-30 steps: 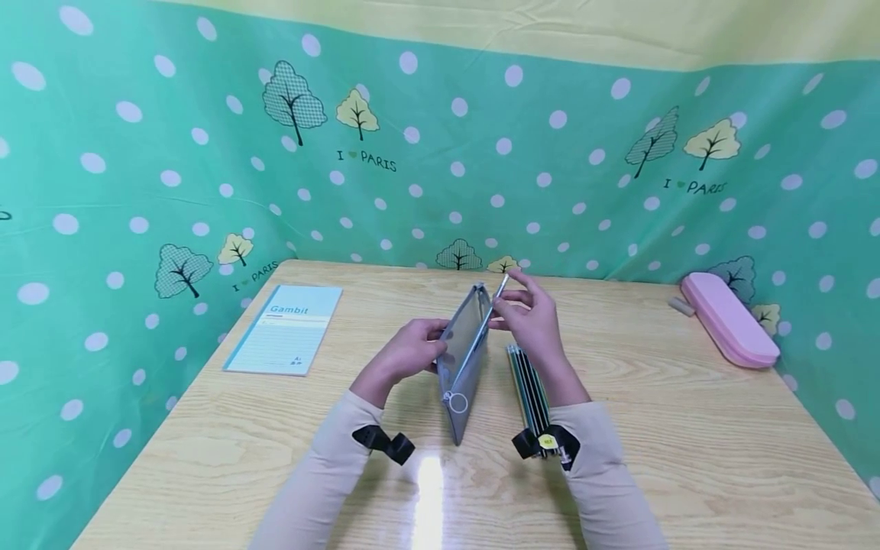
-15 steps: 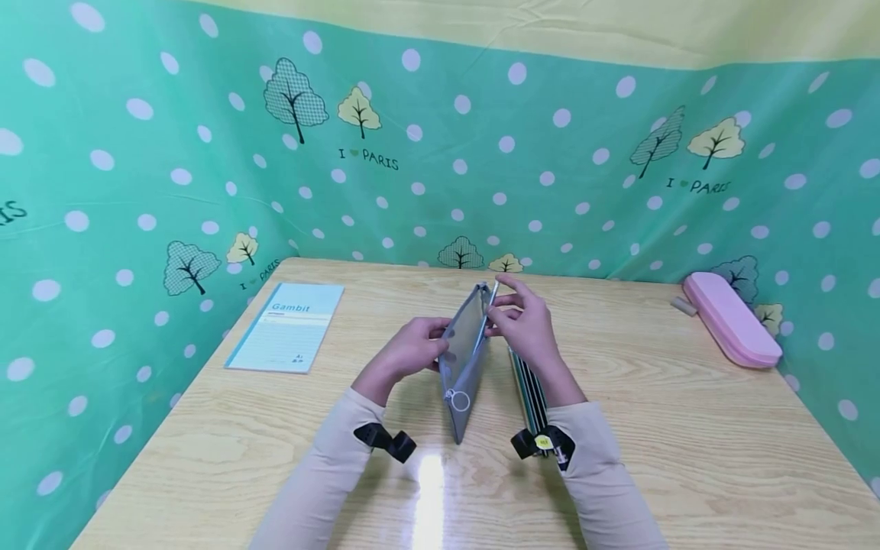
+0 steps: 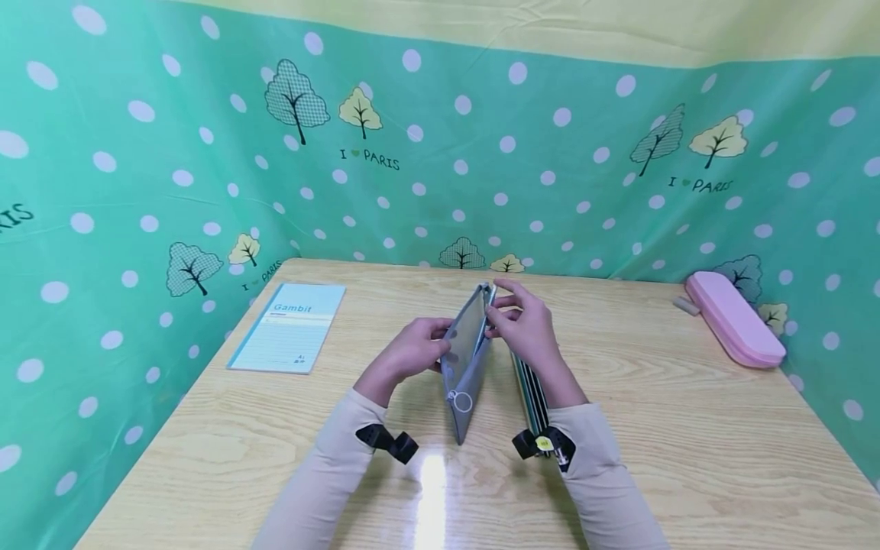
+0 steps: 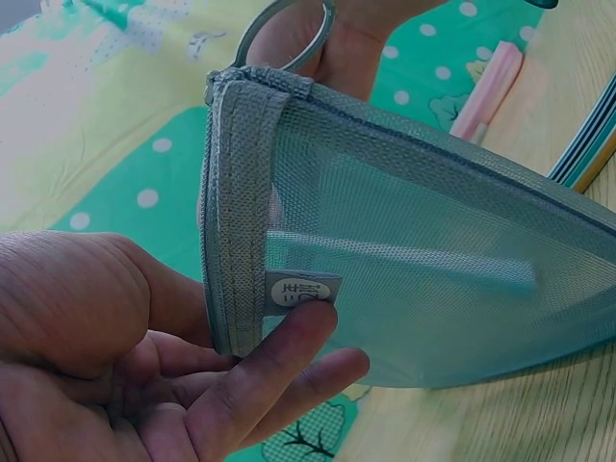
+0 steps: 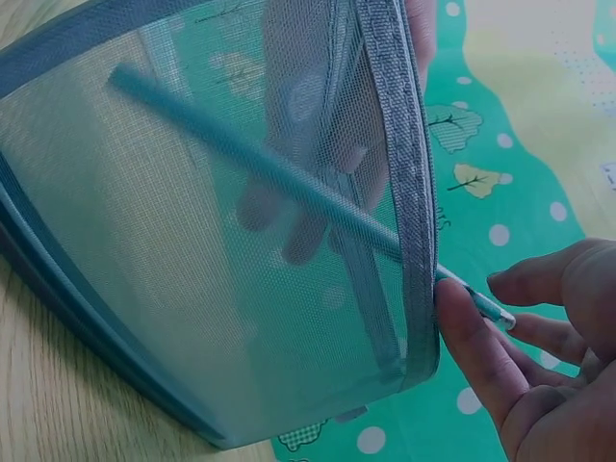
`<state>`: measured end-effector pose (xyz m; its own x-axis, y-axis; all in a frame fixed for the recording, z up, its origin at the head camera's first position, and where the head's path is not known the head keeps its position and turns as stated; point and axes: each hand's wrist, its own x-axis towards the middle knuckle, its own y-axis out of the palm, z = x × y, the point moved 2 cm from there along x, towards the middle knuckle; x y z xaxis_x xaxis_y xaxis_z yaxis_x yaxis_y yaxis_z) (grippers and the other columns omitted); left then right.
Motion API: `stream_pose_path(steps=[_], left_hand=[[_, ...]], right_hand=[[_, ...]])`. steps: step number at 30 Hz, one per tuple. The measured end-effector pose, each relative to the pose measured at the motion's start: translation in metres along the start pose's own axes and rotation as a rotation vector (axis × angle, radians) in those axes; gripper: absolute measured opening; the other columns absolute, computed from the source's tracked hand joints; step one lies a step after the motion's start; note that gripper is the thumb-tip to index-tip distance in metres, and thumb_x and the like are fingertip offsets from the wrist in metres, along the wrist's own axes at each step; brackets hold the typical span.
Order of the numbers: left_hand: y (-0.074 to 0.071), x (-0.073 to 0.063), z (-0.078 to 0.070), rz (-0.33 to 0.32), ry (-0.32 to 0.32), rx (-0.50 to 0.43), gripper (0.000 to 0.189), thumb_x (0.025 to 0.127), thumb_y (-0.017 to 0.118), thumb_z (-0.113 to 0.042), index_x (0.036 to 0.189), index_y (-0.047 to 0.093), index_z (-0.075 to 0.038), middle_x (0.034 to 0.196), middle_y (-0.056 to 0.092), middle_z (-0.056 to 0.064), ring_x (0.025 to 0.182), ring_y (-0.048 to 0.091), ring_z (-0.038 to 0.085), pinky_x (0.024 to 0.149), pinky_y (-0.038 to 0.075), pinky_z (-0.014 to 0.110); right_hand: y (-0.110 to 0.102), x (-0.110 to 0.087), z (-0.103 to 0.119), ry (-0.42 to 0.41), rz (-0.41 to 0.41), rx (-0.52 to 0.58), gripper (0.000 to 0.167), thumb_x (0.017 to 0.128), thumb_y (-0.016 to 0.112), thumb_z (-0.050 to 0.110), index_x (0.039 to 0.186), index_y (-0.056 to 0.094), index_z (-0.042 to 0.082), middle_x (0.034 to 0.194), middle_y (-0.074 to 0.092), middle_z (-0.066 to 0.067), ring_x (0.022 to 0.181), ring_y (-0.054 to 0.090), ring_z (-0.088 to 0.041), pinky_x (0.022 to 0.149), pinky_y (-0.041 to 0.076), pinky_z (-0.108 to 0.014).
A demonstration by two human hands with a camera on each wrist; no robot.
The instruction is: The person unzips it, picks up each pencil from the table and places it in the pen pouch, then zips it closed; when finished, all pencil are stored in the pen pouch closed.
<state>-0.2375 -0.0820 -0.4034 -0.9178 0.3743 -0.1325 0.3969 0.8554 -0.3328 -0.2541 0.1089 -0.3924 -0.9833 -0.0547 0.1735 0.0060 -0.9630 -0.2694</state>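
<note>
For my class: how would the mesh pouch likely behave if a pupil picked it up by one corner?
The mesh pouch would probably flex, since its see-through walls look like thin fabric. It likely feels light for its size, that fabric being so fine. Tilted, it might let the pencil slip, as that slants inside with one end past the opening.

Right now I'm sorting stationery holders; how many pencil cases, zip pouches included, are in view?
2. The gray mesh zip pouch is held in the left hand; the pink pencil case lies on the wooden table, far right.
</note>
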Motion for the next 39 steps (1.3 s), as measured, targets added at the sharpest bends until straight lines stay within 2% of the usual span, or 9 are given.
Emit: stream_pose_path(steps=[7, 10, 15, 19, 25, 28, 34, 39], left_hand=[[0.0, 0.001, 0.001, -0.002, -0.013, -0.005, 0.051, 0.098, 0.046, 0.006, 0.148, 0.046, 0.011, 0.141, 0.058, 0.031, 0.103, 0.072, 0.038, 0.079, 0.067, 0.039], [0.0, 0.0, 0.001, -0.003, -0.014, -0.006, 0.051, 0.098, 0.045, 0.006, 0.149, 0.045, 0.011, 0.142, 0.058, 0.031, 0.103, 0.073, 0.038, 0.079, 0.067, 0.039], [0.0, -0.001, -0.001, -0.007, -0.012, -0.015, 0.05, 0.099, 0.046, 0.006, 0.149, 0.045, 0.011, 0.141, 0.058, 0.031, 0.102, 0.073, 0.037, 0.079, 0.067, 0.038], [0.0, -0.002, 0.0, -0.01, -0.022, -0.025, 0.049, 0.099, 0.047, 0.006, 0.148, 0.046, 0.011, 0.14, 0.058, 0.031, 0.1, 0.073, 0.035, 0.077, 0.067, 0.038], [0.0, -0.003, 0.001, -0.007, -0.016, -0.036, 0.049, 0.099, 0.047, 0.006, 0.148, 0.046, 0.011, 0.14, 0.059, 0.031, 0.102, 0.072, 0.036, 0.077, 0.067, 0.038], [0.001, -0.002, 0.001, 0.002, -0.008, -0.041, 0.049, 0.099, 0.047, 0.006, 0.148, 0.046, 0.012, 0.14, 0.058, 0.032, 0.102, 0.072, 0.037, 0.078, 0.067, 0.038], [-0.002, -0.002, 0.001, -0.019, -0.012, -0.027, 0.049, 0.099, 0.048, 0.005, 0.148, 0.048, 0.01, 0.141, 0.059, 0.03, 0.1, 0.073, 0.035, 0.077, 0.067, 0.037], [-0.004, -0.002, 0.001, -0.009, -0.01, -0.027, 0.05, 0.098, 0.047, 0.006, 0.148, 0.048, 0.01, 0.14, 0.059, 0.03, 0.1, 0.073, 0.035, 0.077, 0.067, 0.037]], right_hand=[[-0.005, -0.001, 0.002, -0.025, -0.042, 0.025, 0.041, 0.1, 0.059, 0.001, 0.141, 0.06, 0.0, 0.12, 0.065, -0.029, 0.098, 0.071, -0.04, 0.072, 0.066, -0.028], [-0.011, -0.001, 0.004, -0.031, -0.05, 0.044, 0.038, 0.101, 0.058, 0.003, 0.138, 0.061, -0.002, 0.117, 0.065, -0.028, 0.092, 0.072, -0.033, 0.072, 0.067, -0.029], [-0.023, -0.002, 0.004, -0.029, -0.053, 0.039, 0.035, 0.101, 0.057, 0.004, 0.134, 0.062, -0.004, 0.111, 0.065, -0.025, 0.08, 0.07, -0.013, 0.07, 0.066, -0.028], [-0.028, -0.003, 0.004, -0.016, -0.026, 0.037, 0.034, 0.1, 0.057, 0.003, 0.133, 0.062, -0.007, 0.109, 0.065, -0.027, 0.076, 0.069, -0.009, 0.07, 0.066, -0.027], [-0.032, -0.003, 0.01, 0.041, 0.099, 0.087, 0.037, 0.102, 0.055, 0.004, 0.136, 0.056, -0.011, 0.103, 0.065, -0.016, 0.078, 0.069, -0.009, 0.073, 0.066, -0.026], [-0.037, 0.0, 0.012, 0.091, 0.182, 0.11, 0.04, 0.104, 0.053, 0.006, 0.139, 0.051, -0.014, 0.106, 0.063, -0.016, 0.081, 0.068, -0.01, 0.075, 0.065, -0.025], [-0.044, 0.012, 0.006, 0.22, 0.334, 0.026, 0.044, 0.106, 0.051, 0.012, 0.142, 0.049, -0.013, 0.114, 0.062, -0.022, 0.083, 0.07, -0.015, 0.076, 0.066, -0.028], [-0.052, 0.011, -0.007, 0.316, 0.447, -0.016, 0.047, 0.108, 0.047, 0.014, 0.145, 0.043, -0.015, 0.119, 0.062, -0.024, 0.084, 0.072, -0.016, 0.076, 0.066, -0.029]])
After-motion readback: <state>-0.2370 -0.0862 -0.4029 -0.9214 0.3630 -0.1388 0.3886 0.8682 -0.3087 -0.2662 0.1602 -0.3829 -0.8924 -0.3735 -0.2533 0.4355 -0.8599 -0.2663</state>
